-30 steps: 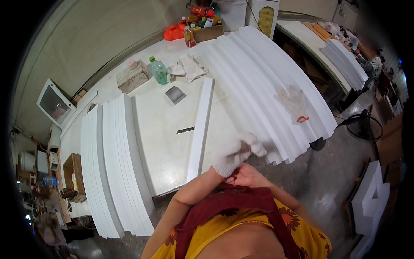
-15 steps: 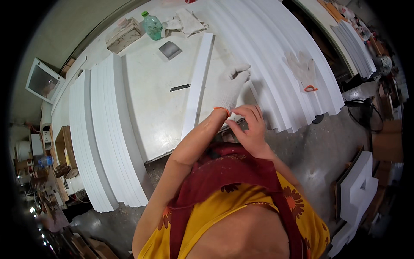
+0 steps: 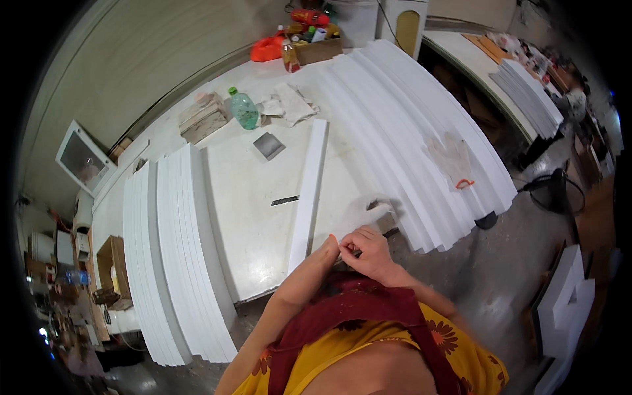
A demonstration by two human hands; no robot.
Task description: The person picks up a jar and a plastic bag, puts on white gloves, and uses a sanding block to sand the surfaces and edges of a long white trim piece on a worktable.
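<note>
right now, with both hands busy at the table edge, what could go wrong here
The stack of long white foam strips juts past the white table's edge beside the right hand; a bump could tip some off. The loose single white strip lies close to the left hand and could get shoved askew. The clear glove with an orange cuff lies unsecured on the sloping stack and may slide down.

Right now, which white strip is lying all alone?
The single white strip mid-table, just beyond the hands. The other strips lie packed in a left stack and right stack.

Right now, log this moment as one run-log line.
left hand: at glove | right hand: pinching glove | white strip: flat on table
</note>
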